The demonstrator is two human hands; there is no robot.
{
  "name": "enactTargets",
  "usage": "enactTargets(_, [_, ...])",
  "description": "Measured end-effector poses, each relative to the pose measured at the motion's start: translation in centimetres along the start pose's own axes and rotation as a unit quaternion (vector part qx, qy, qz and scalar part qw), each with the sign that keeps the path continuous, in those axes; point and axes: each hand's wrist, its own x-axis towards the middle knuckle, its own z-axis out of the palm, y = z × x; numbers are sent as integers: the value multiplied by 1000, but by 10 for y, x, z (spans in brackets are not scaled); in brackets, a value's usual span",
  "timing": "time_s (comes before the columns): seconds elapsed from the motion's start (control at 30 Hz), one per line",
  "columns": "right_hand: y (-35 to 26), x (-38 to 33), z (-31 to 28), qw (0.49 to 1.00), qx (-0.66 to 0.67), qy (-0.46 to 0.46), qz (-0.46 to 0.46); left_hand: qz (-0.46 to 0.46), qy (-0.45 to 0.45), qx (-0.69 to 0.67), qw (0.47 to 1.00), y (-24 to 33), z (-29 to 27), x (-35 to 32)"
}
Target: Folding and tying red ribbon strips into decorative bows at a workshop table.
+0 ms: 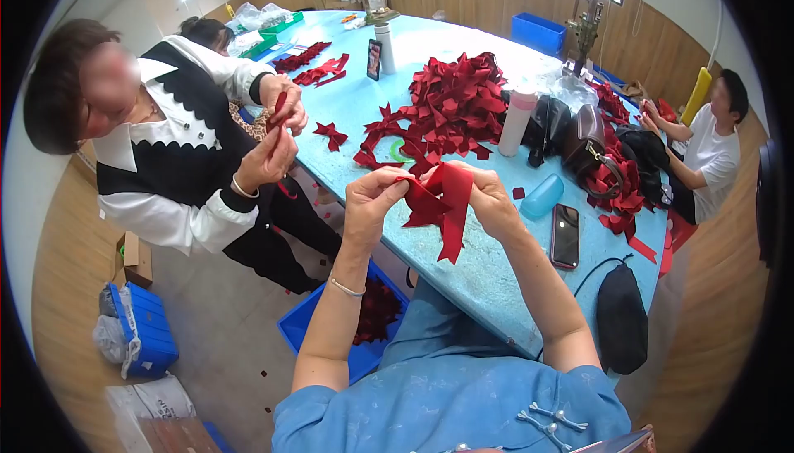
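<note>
Over the table's near edge I hold up a dark red ribbon bow (440,202) between both hands. My left hand (374,202) pinches its left side with thumb and fingers. At its upper right, my right hand (490,203) is closed on the ribbon, and part of the fingers is hidden behind it. Two notched tails hang down, the longer one on the right. Just beyond my hands lies a big heap of red bows (460,97), with a green ring (401,151) at its near side. A single bow (331,135) rests apart to the left.
On the light blue table (488,292) stand a pink-white bottle (517,121), a blue case (542,197), a phone (565,236) and dark bags (591,143). A blue bin (302,329) with red pieces sits below. One co-worker (182,139) handles ribbon at left; another (711,147) sits right.
</note>
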Motion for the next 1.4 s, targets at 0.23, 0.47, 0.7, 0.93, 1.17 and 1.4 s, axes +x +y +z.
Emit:
enactTargets(0.23, [-12,3,2,998,-66,-15,-4,-41,62,-8,997,6,8,-6])
enactTargets(0.47, [-11,6,12,998,-61,11,-30,-17,64,-35,997,12,16,-11])
enactTargets(0.7, [-7,1,12,1000,-28,9,3,-17,90,-38,995,12,15,-18])
enactTargets(0.93, [-8,0,16,1000,-6,9,11,-34,111,-36,993,9,16,-23])
enactTargets(1.17, [-4,-4,27,997,-1,76,13,-32,152,-36,987,6,27,-27])
enactTargets(1.4, [4,4,31,993,37,109,39,-35,161,-63,984,1,20,-19])
